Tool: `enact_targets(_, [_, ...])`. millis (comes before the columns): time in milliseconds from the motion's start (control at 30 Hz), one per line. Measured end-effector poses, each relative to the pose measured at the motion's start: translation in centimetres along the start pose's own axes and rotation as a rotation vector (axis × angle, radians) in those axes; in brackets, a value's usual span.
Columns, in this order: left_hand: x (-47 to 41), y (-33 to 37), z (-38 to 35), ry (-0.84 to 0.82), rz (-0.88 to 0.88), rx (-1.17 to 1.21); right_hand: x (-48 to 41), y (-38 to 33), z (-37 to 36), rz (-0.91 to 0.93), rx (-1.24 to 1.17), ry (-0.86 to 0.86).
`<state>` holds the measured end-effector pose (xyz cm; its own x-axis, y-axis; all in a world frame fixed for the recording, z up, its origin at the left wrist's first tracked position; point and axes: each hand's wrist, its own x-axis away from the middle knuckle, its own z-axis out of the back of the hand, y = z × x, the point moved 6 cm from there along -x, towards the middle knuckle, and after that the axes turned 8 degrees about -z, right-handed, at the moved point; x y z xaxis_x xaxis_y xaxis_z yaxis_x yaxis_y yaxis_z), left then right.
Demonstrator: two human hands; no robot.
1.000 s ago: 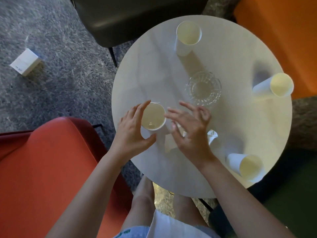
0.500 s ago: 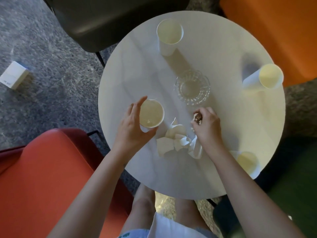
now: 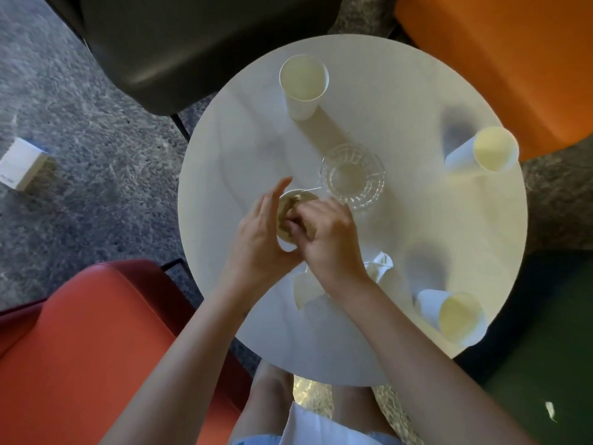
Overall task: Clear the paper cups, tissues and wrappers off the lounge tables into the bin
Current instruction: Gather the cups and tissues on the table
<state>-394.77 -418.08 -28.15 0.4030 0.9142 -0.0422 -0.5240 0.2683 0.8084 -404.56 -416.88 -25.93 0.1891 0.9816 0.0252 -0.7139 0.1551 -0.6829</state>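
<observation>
A ribbed clear glass bowl (image 3: 352, 175) sits mid-way on the round pale tabletop (image 3: 401, 101). Behind it is the far white paper cup (image 3: 303, 86). Along the right edge are the right-edge white paper cup (image 3: 481, 152) and the near-right white paper cup (image 3: 449, 314). Left of the bowl, the left hand (image 3: 260, 232) has the fourth white paper cup (image 3: 285, 244) in its grip, and crumpled white tissues (image 3: 305, 290) lie nearer.

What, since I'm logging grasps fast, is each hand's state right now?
Left hand: holding the paper cup.
Right hand: fingers curled into that cup's mouth; whether they grip anything cannot be told.
</observation>
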Motion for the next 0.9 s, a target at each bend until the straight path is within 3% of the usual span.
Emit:
enact_targets(100, [0.0,0.1,0.1,-0.003,0.005,0.019,0.4,-0.3,-0.4,0.069,0.216,-0.003])
enact_targets(300, [-0.5,0.1,0.2,0.005,0.026,0.016,0.5,0.5,-1.7,0.071,0.286,-0.271])
enact_targets(433, [-1.2,-0.8,0.4,0.018,0.08,0.01,-0.6,0.7,1.0,0.098,0.013,-0.052])
enact_targets(567, [-2.7,-1.9,2.1,0.104,0.144,-0.056,-4.5,2.9,3.1,-0.091,-0.139,0.196])
enact_targets(700, [-4.9,-2.3,3.9,0.166,0.13,-0.062,-10.9,5.0,0.9,-0.296,-0.198,0.111])
enact_targets(900, [-6.4,-3.3,5.5,0.238,0.166,0.042,-17.4,5.0,-3.1,-0.289,-0.172,0.064])
